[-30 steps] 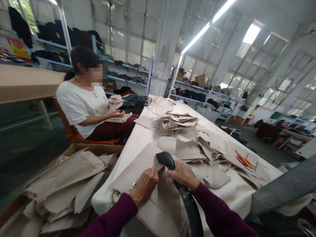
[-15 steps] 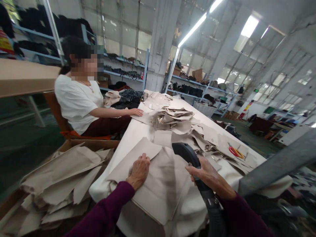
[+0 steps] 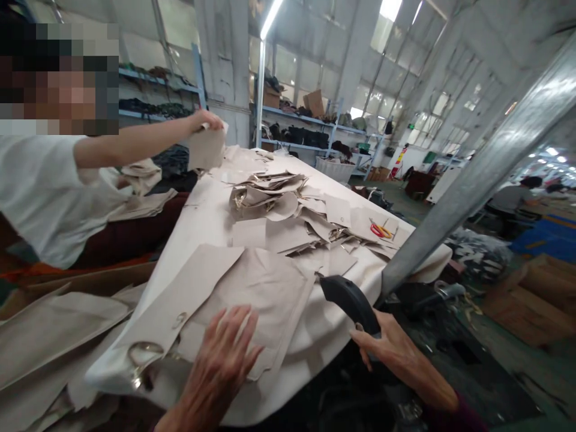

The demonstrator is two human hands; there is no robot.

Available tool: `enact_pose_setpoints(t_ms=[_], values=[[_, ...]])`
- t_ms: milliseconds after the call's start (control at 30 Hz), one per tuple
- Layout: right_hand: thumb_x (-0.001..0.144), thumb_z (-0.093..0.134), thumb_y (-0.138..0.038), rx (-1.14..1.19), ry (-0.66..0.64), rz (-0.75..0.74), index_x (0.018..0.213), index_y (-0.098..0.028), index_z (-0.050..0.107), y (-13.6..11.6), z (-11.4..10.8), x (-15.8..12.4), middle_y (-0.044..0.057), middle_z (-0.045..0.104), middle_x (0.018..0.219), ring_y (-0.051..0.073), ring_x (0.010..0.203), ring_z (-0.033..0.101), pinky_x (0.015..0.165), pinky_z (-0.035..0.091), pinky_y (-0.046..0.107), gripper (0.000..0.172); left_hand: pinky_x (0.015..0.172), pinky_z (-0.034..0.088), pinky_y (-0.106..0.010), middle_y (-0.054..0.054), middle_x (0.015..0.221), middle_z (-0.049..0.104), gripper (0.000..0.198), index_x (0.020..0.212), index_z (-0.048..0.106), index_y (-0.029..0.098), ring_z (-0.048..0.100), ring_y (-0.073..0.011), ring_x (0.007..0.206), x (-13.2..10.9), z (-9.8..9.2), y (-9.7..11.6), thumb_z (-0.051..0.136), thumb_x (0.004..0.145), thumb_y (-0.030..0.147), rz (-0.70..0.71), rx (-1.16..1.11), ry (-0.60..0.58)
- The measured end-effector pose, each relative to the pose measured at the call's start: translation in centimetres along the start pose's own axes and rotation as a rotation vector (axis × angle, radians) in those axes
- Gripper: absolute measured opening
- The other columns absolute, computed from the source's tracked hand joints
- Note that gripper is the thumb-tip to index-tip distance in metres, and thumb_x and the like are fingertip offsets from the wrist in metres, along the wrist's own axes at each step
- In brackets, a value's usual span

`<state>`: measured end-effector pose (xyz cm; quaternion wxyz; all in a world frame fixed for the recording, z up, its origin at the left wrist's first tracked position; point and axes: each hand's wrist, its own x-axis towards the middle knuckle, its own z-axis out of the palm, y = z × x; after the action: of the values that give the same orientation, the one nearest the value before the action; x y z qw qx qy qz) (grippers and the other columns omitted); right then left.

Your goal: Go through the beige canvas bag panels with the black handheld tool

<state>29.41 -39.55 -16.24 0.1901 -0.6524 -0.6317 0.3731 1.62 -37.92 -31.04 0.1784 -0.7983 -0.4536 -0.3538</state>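
Observation:
Fingers spread, my left hand (image 3: 222,351) lies on the lower part of a beige fabric bag (image 3: 265,282), near the front of the table. Its long flap (image 3: 193,285) is folded out to the left, with a metal eyelet and a shiny metal ring and clasp at its lower end. My right hand (image 3: 400,354) is wrapped around a black curved hose nozzle (image 3: 351,300), like a vacuum cleaner's. The nozzle's tip is just right of the bag, over the white table cover. Its lower end is hidden in the dark.
A heap of beige pieces with metal fittings (image 3: 270,195) lies further up the white-covered table (image 3: 175,240). Red-and-yellow-handled scissors (image 3: 380,229) lie on the right. At left, a seated co-worker (image 3: 40,186) holds up a beige piece (image 3: 207,147). A metal post (image 3: 463,174) slants past the table's right side.
The view has swung right. My left hand has gone from gripping the fabric to lying spread on it, and the flap now lies out with its metal parts showing. The co-worker's arm has risen with a piece.

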Motion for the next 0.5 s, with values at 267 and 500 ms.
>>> enact_pose_setpoints(t_ms=[267, 500], values=[[0.077, 0.053, -0.027, 0.061, -0.065, -0.072, 0.077, -0.016, 0.045, 1.4, 3.1, 3.6, -0.005, 0.049, 0.056, 0.011, 0.046, 0.052, 0.041, 0.040, 0.019, 0.014, 0.108, 0.023, -0.049, -0.015, 0.133, 0.047, 0.043, 0.129, 0.048, 0.021, 0.041, -0.0281, 0.126, -5.5, 2.9, -0.2, 0.049, 0.086, 0.029, 0.102, -0.044, -0.010], [0.081, 0.051, -0.040, 0.105, 0.005, -0.077, 0.078, -0.017, 0.046, 2.1, 3.3, 6.6, -0.004, 0.051, 0.050, 0.011, 0.043, 0.050, 0.040, 0.039, 0.019, 0.023, 0.103, 0.036, -0.034, -0.011, 0.121, 0.059, 0.043, 0.123, 0.053, 0.014, 0.050, -0.0204, 0.118, -3.7, 2.4, -2.1, 0.033, 0.085, 0.004, 0.130, -0.010, 0.035]])
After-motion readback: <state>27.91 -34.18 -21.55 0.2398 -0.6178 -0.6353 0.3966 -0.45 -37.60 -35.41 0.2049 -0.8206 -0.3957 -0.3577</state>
